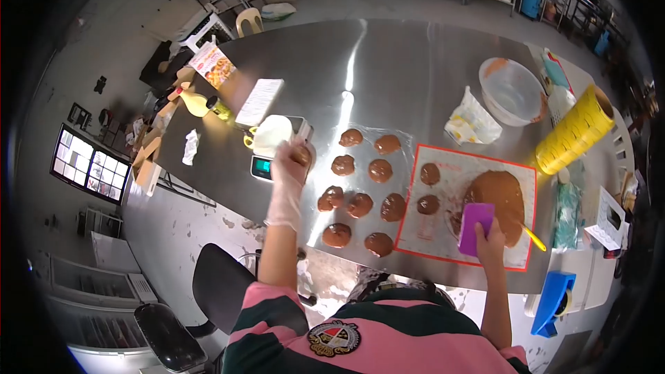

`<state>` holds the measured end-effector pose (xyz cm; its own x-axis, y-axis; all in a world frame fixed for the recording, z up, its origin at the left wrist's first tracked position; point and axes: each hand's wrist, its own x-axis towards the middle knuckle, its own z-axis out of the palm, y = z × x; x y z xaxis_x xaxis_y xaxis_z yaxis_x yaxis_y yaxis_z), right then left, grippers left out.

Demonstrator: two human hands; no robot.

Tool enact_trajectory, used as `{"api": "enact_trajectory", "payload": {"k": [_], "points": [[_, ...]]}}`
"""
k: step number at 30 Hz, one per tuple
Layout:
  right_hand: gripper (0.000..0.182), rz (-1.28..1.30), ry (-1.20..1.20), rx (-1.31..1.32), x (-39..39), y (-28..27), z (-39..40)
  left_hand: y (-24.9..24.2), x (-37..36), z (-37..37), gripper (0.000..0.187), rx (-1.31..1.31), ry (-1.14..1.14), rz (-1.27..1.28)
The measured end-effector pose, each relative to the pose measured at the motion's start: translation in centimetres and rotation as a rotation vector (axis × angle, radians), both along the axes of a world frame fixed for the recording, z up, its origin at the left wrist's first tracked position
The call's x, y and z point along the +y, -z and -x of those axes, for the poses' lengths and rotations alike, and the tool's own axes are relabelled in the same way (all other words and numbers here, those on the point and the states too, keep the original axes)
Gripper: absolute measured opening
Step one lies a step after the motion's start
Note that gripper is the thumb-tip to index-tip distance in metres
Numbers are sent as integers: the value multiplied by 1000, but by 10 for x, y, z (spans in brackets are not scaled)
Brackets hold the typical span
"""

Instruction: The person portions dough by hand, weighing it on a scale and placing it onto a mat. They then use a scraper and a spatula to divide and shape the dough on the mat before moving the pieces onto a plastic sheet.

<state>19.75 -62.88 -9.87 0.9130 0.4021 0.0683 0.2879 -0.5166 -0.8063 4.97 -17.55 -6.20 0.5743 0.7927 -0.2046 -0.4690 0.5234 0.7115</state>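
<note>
My left hand [288, 170], in a clear glove, is over the right side of a digital scale [262, 167], closed around a brown lump [300, 155]. A white container [273, 136] sits on the scale. On the right, my bare right hand [490, 240] grips a purple scraper [475, 228] at the edge of a spread brown mass [499, 197] on a red-edged mat [409, 239]. Two small brown portions lie on the mat's left part. Several glossy brown portions [380, 170] rest on a clear sheet [360, 147] between my hands.
A yellow-handled tool [534, 237] lies by the brown mass. Behind the mat are a crumpled bag [472, 121], a clear bowl [512, 91] and a yellow roll [575, 129]. Papers [260, 102], a bottle [194, 102] and a box [213, 66] stand back left.
</note>
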Motion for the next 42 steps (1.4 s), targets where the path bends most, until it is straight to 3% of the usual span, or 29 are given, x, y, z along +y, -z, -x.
{"api": "enact_trajectory", "payload": {"k": [1, 3, 4, 6, 9, 12, 18, 23, 30, 32, 33, 36, 40, 42], "points": [[27, -7, 21, -11, 3, -3, 4, -51, -9, -4, 40, 78, -137, -139], [26, -33, 66, 12, 13, -21, 17, -25, 82, 13, 35, 100, -29, -301], [26, -28, 71, 8, 19, -22, 22, -25, 107, 21, 38, 181, 125, -496], [26, 14, 124, 20, 28, -23, 35, -22, 136, 31, 49, 433, 274, -583], [29, 63, 211, 69, 48, -29, 56, -11, 149, 34, 60, 578, 110, -385], [29, 43, 271, 53, 63, -39, 76, -33, 153, 48, 68, 423, 316, -358], [29, -3, 371, -65, 77, -45, 104, -60, 171, 57, 57, 568, 354, -635], [30, 66, 440, 2, 87, -51, 118, -73, 165, 49, 54, 680, 496, -877], [29, 73, 450, -45, 99, -61, 129, -52, 169, 36, 51, 787, 595, -1011], [29, 85, 452, -59, 101, -61, 130, -43, 172, 31, 50, 1147, 671, -1376], [29, 84, 453, -55, 102, -62, 131, -38, 171, 28, 50, 1201, 654, -1528], [27, 79, 456, -60, 108, -66, 134, -22, 160, 20, 52, 1316, 701, -1618], [25, 57, 488, -62, 111, -67, 137, 16, 173, 8, 37, 1431, 766, -1754], [24, 83, 505, -80, 105, -65, 137, 29, 185, 10, 30, 1327, 664, -1952]]}}
